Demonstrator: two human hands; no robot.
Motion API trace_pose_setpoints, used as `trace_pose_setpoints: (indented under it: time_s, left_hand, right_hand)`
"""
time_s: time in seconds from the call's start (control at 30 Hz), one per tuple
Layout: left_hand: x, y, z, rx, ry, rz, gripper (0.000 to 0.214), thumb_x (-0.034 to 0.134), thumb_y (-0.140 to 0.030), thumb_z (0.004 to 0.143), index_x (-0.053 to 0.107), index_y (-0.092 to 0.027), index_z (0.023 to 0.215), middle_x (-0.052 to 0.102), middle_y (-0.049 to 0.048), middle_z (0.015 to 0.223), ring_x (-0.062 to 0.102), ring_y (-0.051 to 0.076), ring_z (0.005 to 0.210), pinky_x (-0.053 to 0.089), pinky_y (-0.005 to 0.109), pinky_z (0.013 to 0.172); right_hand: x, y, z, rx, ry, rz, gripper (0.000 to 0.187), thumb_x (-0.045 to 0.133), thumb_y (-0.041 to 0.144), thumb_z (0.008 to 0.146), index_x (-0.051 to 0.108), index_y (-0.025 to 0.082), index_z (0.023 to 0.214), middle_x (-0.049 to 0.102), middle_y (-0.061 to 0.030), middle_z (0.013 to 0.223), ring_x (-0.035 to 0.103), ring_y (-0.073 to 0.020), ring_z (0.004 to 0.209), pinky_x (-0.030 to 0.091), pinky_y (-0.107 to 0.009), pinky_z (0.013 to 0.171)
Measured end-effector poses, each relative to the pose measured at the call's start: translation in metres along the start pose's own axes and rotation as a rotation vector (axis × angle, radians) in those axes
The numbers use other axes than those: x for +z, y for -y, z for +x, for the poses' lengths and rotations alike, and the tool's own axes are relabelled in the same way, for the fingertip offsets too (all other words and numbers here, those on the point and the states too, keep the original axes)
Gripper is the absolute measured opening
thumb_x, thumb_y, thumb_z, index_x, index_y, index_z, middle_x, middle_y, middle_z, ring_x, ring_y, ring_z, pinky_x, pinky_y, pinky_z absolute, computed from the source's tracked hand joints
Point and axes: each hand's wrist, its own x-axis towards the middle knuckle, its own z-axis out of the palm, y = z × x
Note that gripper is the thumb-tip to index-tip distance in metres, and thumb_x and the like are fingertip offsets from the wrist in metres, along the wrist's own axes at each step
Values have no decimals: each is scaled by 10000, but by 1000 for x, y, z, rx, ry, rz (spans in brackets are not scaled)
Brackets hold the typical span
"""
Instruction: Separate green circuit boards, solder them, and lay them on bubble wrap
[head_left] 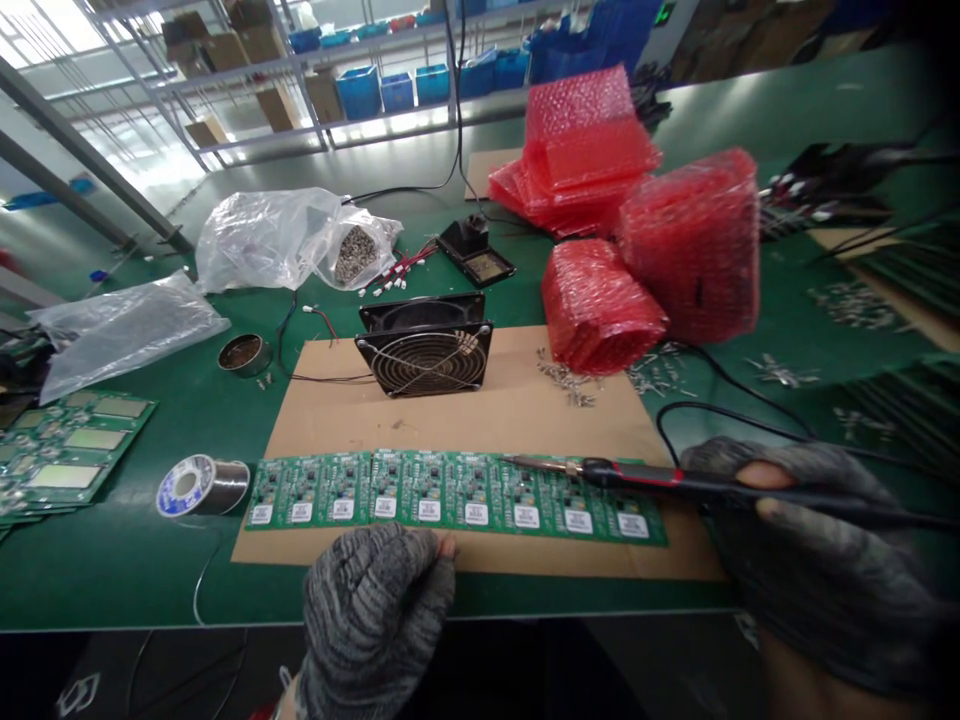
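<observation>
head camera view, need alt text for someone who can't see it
A gloved right hand holds a soldering iron over a row of green circuit boards on cardboard, while the gloved left hand curls in front of the row. A black fan and red bubble wrap sit behind, with a solder reel beside the row's left end.

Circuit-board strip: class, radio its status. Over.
Right hand holds soldering iron over circuit-board strip. Left hand curled nearby. Fan behind strip, not blocking.
</observation>
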Motion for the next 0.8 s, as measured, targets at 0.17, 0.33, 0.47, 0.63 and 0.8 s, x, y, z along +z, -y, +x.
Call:
trace_pose_setpoints:
  time_s: [0.17,0.33,0.47,0.63,0.8]
  left_hand:
    - [1,-2,3,35,-23,40,45,648,-191,921,657,-208,880,697,-26,784,652,131,687,505,273,672]
    - [3,-2,3,34,-8,63,49,657,-200,918,662,-203,869,696,-19,780,653,142,682,511,287,665]
    - [3,-2,3,46,-9,71,51,656,-194,921,668,-192,871,697,-9,786,651,147,688,507,290,667]
    - [4,-1,2,48,-3,55,30,662,-185,914,662,-195,885,695,-10,792,647,150,696,500,292,680]
    - [5,0,-1,26,18,34,48,677,-167,899,654,-206,915,697,-12,814,644,156,715,497,297,702]
  right_hand:
    - [-6,-5,3,-11,95,43,205,754,235,714,671,201,899,670,-66,924,699,-200,847,588,-220,744]
    - [-2,-4,2,-45,86,45,190,755,213,712,685,201,888,668,-56,890,699,-194,856,591,-202,717]
    - [-3,-5,1,-57,114,70,174,736,208,736,680,199,901,659,-57,904,696,-204,875,591,-231,744]
    - [-13,-14,0,-47,98,19,197,742,212,729,694,202,920,672,-56,950,693,-177,838,587,-189,701]
    - [-16,-17,-2,-17,46,7,214,775,260,698,713,215,897,687,-49,967,690,-165,844,585,-168,728]
